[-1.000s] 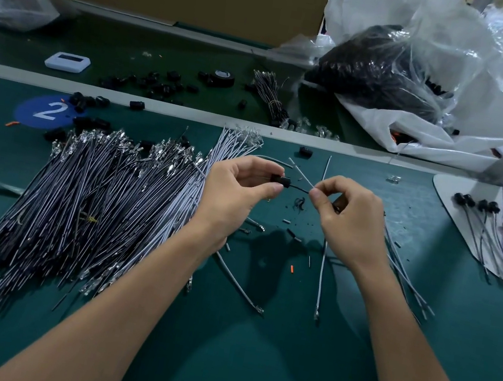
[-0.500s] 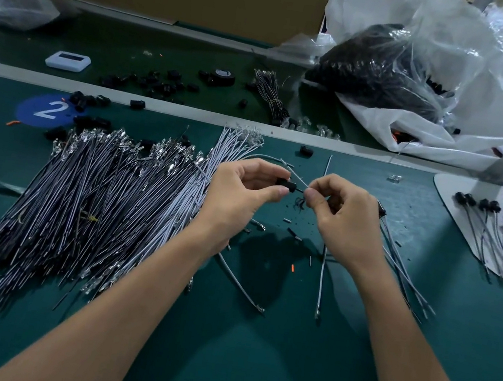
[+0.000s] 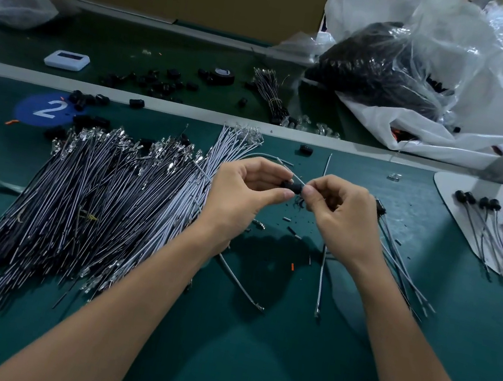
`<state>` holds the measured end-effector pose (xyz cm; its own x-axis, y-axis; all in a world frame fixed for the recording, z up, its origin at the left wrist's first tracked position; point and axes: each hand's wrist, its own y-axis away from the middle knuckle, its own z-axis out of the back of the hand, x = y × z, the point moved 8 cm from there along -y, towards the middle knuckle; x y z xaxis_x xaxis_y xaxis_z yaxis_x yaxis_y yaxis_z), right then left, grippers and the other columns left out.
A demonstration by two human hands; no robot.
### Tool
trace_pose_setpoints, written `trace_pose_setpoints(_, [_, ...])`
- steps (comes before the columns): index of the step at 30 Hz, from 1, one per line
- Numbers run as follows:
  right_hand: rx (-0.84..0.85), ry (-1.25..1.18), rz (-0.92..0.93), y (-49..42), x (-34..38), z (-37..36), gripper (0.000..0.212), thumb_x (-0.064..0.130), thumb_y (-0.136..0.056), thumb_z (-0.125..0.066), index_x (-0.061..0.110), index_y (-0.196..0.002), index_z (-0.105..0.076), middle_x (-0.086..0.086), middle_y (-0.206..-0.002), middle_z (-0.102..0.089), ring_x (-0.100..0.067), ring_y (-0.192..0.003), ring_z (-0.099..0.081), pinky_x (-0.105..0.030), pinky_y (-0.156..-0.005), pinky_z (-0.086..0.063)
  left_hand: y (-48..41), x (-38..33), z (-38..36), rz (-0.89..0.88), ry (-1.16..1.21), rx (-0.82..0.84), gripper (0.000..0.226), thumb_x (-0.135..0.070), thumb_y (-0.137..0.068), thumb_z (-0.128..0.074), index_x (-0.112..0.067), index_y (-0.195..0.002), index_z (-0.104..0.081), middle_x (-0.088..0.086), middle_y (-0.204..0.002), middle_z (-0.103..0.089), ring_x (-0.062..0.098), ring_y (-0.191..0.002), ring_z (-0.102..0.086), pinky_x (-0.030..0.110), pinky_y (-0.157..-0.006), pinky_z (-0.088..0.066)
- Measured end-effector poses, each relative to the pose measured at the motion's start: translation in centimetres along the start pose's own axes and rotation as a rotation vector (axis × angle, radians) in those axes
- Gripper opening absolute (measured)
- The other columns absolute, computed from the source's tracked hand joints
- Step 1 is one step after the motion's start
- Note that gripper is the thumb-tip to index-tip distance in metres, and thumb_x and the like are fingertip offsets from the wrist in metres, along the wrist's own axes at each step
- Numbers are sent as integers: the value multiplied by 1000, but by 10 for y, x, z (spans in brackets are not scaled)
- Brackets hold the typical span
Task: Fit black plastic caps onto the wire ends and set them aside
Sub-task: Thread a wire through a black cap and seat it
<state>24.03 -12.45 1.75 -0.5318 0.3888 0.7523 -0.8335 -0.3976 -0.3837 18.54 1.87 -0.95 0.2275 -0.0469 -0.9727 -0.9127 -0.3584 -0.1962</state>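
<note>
I note one black cap (image 3: 289, 186) raised above the green mat (image 3: 249, 356), centre of the bench, pinched in my left hand (image 3: 242, 195). My right hand (image 3: 338, 218) pinches a grey wire (image 3: 297, 178) at the cap. Wire pile (image 3: 92, 197) lies left; capped wires (image 3: 477, 203) far right.

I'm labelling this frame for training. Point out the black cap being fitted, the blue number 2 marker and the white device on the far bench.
black cap (image 3: 289, 186), head view, its side between the fingertips.
blue number 2 marker (image 3: 45, 108), head view, middle of the disc.
white device (image 3: 67, 60), head view, its top face.
</note>
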Motion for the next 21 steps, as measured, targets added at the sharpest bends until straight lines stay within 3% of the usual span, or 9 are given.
trace_pose_setpoints(2, [0, -51, -37, 0, -2, -1, 13, 10, -90, -67, 12, -77, -68, 0, -63, -65, -10, -57, -57, -22, -58, -46, 1, 0, -1, -2, -3, 5, 25, 4, -71, -81, -14, -87, -73, 2, -86, -77, 14, -83, -73, 19, -75, -54])
trace_pose_setpoints(9, [36, -502, -256, 3, -13, -10, 12, 5, -95, -58, 5, -83, -62, -1, -59, -67, -8, -47, -54, -17, -46, -39, 1, -1, 1, 7, 49, -47, 37, 10, -70, -79, -8, -98, -64, 5, -90, -77, 15, -87, -73, 18, -72, -54])
trace_pose_setpoints(15, [28, -533, -255, 4, -11, -13, 13, 3, -96, -55, 4, -84, -59, 1, -56, -66, -7, -45, -53, -16, -45, -40, 2, 0, -4, -2, 77, -10, 38, 12, -70, -78, -7, -99, -62, 3, -88, -77, 14, -82, -74, 18, -72, -54])
trace_pose_setpoints(21, [35, -541, -246, 4, -11, -15, 12, 4, -97, -54, 4, -86, -59, 0, -59, -67, -9, -48, -55, -18, -48, -43, 1, 1, -7, 10, 241, 33, 19, 0, -73, -77, -7, -90, -72, 7, -88, -76, 15, -82, -72, 19, -73, -53])
